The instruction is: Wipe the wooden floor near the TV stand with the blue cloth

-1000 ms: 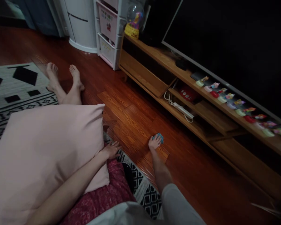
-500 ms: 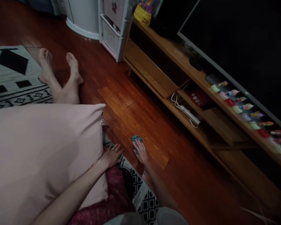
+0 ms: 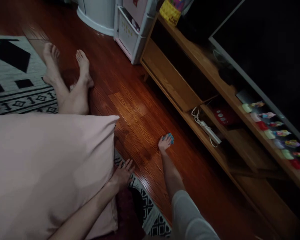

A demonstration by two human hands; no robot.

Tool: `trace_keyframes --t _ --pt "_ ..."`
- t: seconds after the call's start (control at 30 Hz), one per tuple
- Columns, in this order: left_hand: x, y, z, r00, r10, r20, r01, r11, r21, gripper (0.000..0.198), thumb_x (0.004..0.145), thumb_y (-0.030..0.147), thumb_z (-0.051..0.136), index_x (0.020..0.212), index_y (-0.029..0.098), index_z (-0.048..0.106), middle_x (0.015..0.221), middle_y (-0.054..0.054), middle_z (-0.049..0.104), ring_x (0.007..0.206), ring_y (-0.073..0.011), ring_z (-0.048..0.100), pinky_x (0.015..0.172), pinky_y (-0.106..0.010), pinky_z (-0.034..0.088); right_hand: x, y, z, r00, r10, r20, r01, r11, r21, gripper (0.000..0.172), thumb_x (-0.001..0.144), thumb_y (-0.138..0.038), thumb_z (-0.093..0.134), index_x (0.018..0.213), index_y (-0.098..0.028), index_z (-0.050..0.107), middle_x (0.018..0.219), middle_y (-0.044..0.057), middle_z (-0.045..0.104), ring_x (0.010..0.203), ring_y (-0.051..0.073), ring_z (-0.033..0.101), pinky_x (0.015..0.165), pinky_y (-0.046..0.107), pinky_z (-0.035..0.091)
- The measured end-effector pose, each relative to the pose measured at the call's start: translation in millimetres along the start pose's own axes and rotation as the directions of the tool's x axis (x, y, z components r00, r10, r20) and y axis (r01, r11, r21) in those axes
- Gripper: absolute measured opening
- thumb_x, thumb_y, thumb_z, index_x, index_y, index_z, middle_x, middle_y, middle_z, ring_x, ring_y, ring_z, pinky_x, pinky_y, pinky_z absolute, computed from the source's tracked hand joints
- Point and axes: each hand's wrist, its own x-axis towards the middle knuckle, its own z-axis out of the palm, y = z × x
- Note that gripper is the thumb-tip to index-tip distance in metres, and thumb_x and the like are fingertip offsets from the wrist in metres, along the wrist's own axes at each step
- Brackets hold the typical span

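My right hand (image 3: 164,142) reaches out over the wooden floor (image 3: 137,133), its fingers laid over a small blue cloth (image 3: 171,137) pressed against the boards. Most of the cloth is covered by the hand; blue shows between and beyond the fingertips. My left hand (image 3: 123,173) rests palm down with spread fingers at the rug's edge, beside a pale pink pillow (image 3: 52,166). Nothing shows in it. The left forearm lies along the pillow's side.
A low wooden TV cabinet (image 3: 175,73) runs along the right, bearing a large dark screen (image 3: 270,53) and several small figurines (image 3: 270,133). A white power strip (image 3: 210,131) sits on its shelf. Bare feet (image 3: 82,66) lie beyond the pillow, near a patterned rug (image 3: 15,76) and white drawers (image 3: 127,31).
My right hand has slid the blue cloth across the floor, away from the left hand and toward the cabinet. The left hand has stayed by the pillow. The view has shifted slightly.
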Motion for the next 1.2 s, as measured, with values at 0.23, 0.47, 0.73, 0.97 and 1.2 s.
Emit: trace_keyframes --t 0.23,0.47,0.73,0.97,1.2 --pt "0.1 -1.9 -2.4 0.999 -0.02 -0.026 0.021 0.999 0.047 0.061 0.088 0.039 0.057 0.146 0.026 0.042 0.159 -0.011 0.023 0.147 -0.0317 0.016 0.118 -0.056 0.014 -55.5 -139.9 2.6 0.839 -0.537 0.088 0.524 0.841 0.132 0.056 0.102 -0.041 0.022 0.155 -0.022 0.019 0.162 0.008 0.017 0.148 0.024 0.007 0.116 0.049 0.016" --pt "-2.8 0.7 -10.9 1.0 -0.018 -0.017 0.019 0.995 0.095 0.06 0.089 0.036 0.056 0.145 0.023 0.043 0.159 -0.014 0.023 0.146 -0.0322 0.019 0.116 -0.058 0.017 -145.6 -100.7 -39.7 0.417 -0.899 0.133 0.847 0.437 0.302 0.058 0.099 -0.036 0.041 0.154 -0.026 0.023 0.163 0.004 0.017 0.149 0.02 0.008 0.118 0.043 0.014" --pt "-2.9 -6.4 -14.1 0.999 0.015 0.029 -0.018 0.993 0.114 0.06 0.091 0.039 0.05 0.147 0.021 0.04 0.159 -0.014 0.022 0.147 -0.0304 0.016 0.116 -0.056 0.017 -147.4 62.2 -51.3 0.83 -0.54 0.136 0.522 0.84 0.148 0.054 0.1 -0.033 0.026 0.154 -0.027 0.023 0.161 0.003 0.023 0.148 0.019 0.014 0.117 0.044 0.018" --pt "2.2 -13.2 -16.2 0.998 0.015 0.068 -0.026 0.987 0.156 0.062 0.09 0.041 0.047 0.148 0.02 0.038 0.159 -0.014 0.024 0.148 -0.0282 0.015 0.117 -0.055 0.015 -172.6 105.5 -43.0 0.996 -0.015 0.092 0.013 0.999 0.03 0.058 0.1 -0.039 0.016 0.155 -0.021 0.021 0.161 0.006 0.02 0.149 0.023 0.009 0.117 0.045 0.014" --pt "7.3 -21.1 -17.5 0.994 0.009 0.11 -0.033 0.975 0.22 0.064 0.092 0.043 0.044 0.15 0.016 0.034 0.159 -0.015 0.024 0.148 -0.0282 0.014 0.118 -0.051 0.018 -260.7 72.9 -46.5 0.834 -0.536 0.129 0.502 0.835 0.225 0.056 0.099 -0.036 0.033 0.154 -0.034 0.021 0.162 -0.002 0.017 0.148 0.019 0.013 0.118 0.042 0.016"
